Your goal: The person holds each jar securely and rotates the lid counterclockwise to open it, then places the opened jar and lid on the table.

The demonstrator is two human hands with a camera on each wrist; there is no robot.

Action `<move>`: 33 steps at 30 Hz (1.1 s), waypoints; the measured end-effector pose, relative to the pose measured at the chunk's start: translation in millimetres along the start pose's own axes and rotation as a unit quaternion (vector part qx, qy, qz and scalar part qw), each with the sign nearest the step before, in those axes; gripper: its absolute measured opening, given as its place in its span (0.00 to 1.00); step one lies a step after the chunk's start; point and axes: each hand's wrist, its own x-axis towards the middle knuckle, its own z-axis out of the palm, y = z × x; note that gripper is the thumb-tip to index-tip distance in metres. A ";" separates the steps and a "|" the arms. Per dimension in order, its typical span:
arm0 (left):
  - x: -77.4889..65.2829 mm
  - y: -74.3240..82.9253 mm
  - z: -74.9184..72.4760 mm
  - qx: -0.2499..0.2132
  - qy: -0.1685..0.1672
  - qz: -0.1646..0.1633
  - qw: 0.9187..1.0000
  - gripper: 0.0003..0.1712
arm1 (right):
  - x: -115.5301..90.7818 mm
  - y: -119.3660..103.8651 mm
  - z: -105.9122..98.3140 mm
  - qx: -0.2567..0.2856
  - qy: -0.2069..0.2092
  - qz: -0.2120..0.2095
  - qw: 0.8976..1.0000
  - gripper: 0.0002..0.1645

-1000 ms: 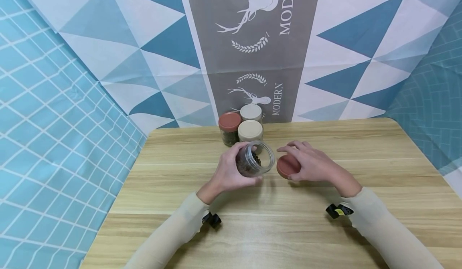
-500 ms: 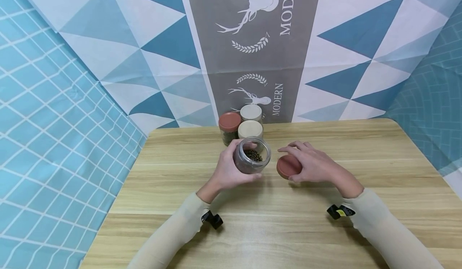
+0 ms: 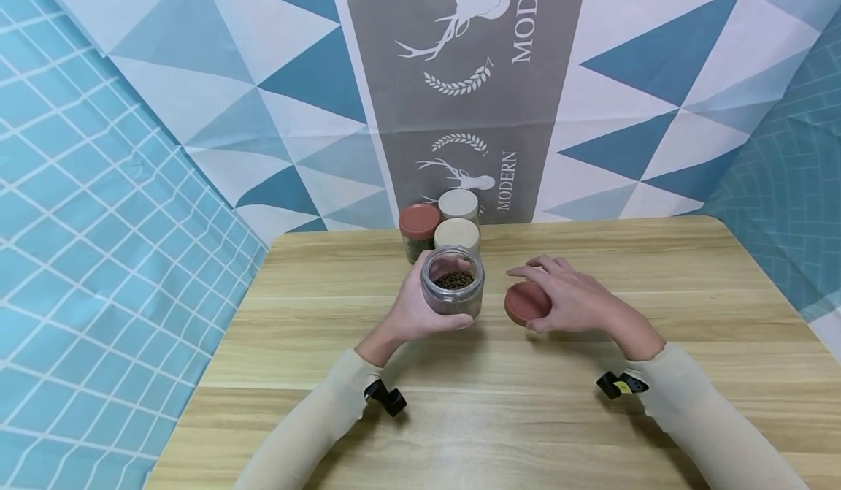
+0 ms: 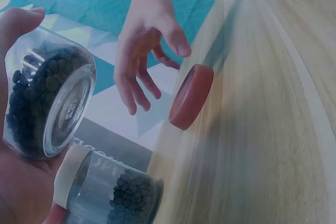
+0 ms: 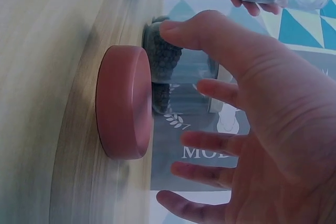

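My left hand grips a lidless glass jar above the table. Dark brown beans lie in its bottom, and its mouth leans toward the head camera. In the left wrist view the jar's clear base shows. To the right, a red-brown round lid lies on the wood. My right hand hovers over that lid with spread, loosely bent fingers. In the right wrist view a gap shows between the fingers and the lid.
Behind my left hand stand three closed jars: one with a red lid, one with a cream lid, one with a white lid. The wooden table ends at a patterned cloth backdrop.
From leaning right, the jar has turned more upright in my left hand and shifted slightly left. The beans have settled toward its bottom. My right hand and the lid have stayed nearly still.
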 end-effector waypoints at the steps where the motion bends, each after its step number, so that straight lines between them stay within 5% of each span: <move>1: 0.1 0.2 0.3 0.002 -0.002 -0.001 1.000 0.54 | 0.0 0.0 0.0 0.000 -0.001 0.000 1.000 0.54; 33: 13.7 -17.7 7.7 0.063 -0.008 -0.066 0.996 0.55 | -1.2 1.1 -6.8 -0.005 0.002 0.002 1.000 0.55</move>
